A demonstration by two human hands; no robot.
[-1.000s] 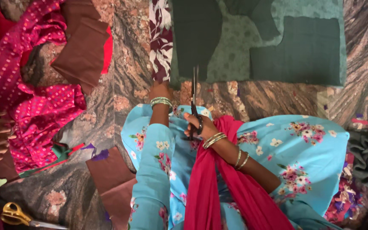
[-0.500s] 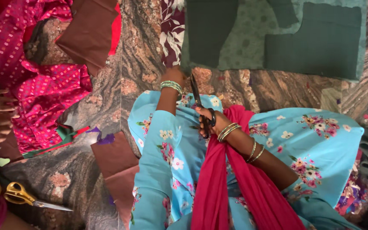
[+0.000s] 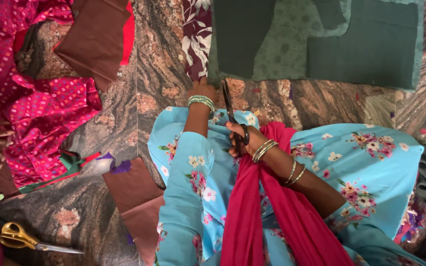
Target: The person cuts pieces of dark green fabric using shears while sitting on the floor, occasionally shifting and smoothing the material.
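On a patterned stone floor (image 3: 124, 108), the person's right hand (image 3: 242, 140) is closed through the handles of black scissors (image 3: 230, 111), blades pointing at the near edge of dark green fabric (image 3: 242, 39). The left hand (image 3: 200, 88) rests flat, fingers extended, on that edge beside maroon floral cloth (image 3: 195, 34). Farther left lie pink dotted fabric (image 3: 45, 113), brown pieces (image 3: 134, 192) and yellow-handled scissors (image 3: 20, 239).

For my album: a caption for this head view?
Right hand works black scissors at green cloth's edge; left hand steadies it.
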